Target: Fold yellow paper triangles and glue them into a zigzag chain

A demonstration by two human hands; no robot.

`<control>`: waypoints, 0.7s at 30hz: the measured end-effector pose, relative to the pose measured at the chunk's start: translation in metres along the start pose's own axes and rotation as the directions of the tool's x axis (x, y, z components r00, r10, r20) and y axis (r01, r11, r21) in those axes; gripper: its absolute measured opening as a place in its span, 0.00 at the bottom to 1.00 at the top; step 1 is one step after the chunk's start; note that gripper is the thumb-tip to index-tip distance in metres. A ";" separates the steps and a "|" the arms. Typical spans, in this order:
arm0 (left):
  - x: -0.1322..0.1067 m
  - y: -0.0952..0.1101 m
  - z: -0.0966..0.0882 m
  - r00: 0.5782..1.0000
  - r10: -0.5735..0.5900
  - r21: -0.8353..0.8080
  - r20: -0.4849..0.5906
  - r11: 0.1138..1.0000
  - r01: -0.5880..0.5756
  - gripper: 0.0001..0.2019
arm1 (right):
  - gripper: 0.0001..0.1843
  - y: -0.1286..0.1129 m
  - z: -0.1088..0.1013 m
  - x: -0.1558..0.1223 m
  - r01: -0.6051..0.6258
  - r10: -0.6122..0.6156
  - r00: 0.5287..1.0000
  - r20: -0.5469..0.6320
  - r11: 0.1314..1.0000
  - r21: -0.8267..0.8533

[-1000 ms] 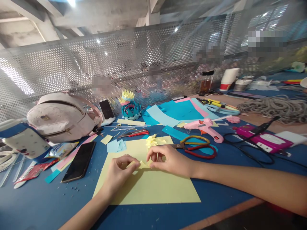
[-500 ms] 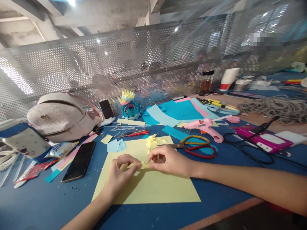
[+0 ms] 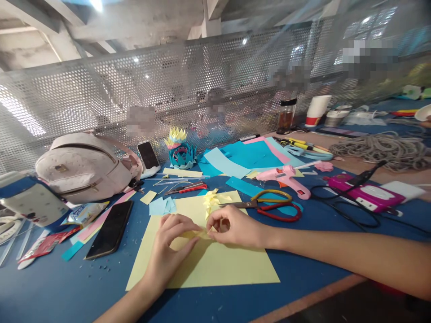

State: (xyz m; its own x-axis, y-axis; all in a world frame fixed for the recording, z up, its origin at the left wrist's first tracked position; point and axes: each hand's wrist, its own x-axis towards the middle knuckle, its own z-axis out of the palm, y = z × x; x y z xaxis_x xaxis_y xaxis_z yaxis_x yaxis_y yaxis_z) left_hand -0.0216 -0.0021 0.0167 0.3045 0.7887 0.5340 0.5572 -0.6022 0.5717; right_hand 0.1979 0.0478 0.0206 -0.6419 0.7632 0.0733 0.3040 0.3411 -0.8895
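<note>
Both my hands work over a large yellow paper sheet (image 3: 215, 264) lying on the blue table. My left hand (image 3: 171, 246) and my right hand (image 3: 232, 226) pinch a small folded yellow paper piece (image 3: 202, 233) between their fingertips, just above the sheet. A small pile of folded yellow pieces (image 3: 212, 199) lies just beyond my right hand. Scissors with red and yellow handles (image 3: 269, 205) rest right of that pile.
A black phone (image 3: 109, 229) lies left of the sheet, light blue squares (image 3: 162, 205) beyond it. A pink glue gun (image 3: 284, 176), blue and pink paper sheets (image 3: 249, 157), a paper flower (image 3: 180, 148), a pale backpack (image 3: 84, 166), a magenta box (image 3: 367, 194) and coiled rope (image 3: 384, 150) crowd the back.
My left fingers have stretched forward over the small piece and my right hand has curled tighter on it. The view shifted slightly to the left.
</note>
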 end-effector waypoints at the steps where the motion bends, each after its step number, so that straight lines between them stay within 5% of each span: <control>1: 0.000 0.000 0.000 1.000 0.017 0.014 -0.007 1.000 -0.017 0.06 | 0.08 0.000 0.000 0.000 -0.008 0.008 1.000 0.005 1.000 0.011; 9: -0.001 0.004 -0.002 0.991 0.129 0.075 -0.024 0.989 -0.126 0.10 | 0.07 -0.006 0.000 0.000 -0.023 0.023 1.000 0.014 0.999 0.030; 21: -0.002 -0.004 0.004 0.998 0.010 -0.050 0.066 0.999 -0.007 0.03 | 0.06 0.000 0.004 -0.002 -0.011 0.011 1.000 -0.012 0.999 -0.032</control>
State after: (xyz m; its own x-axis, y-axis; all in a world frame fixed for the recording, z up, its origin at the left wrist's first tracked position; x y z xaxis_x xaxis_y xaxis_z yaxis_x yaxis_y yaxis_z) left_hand -0.0211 -0.0010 0.0106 0.3606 0.7889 0.4976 0.5157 -0.6132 0.5984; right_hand 0.1962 0.0437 0.0186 -0.6301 0.7734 0.0693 0.3335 0.3501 -0.8754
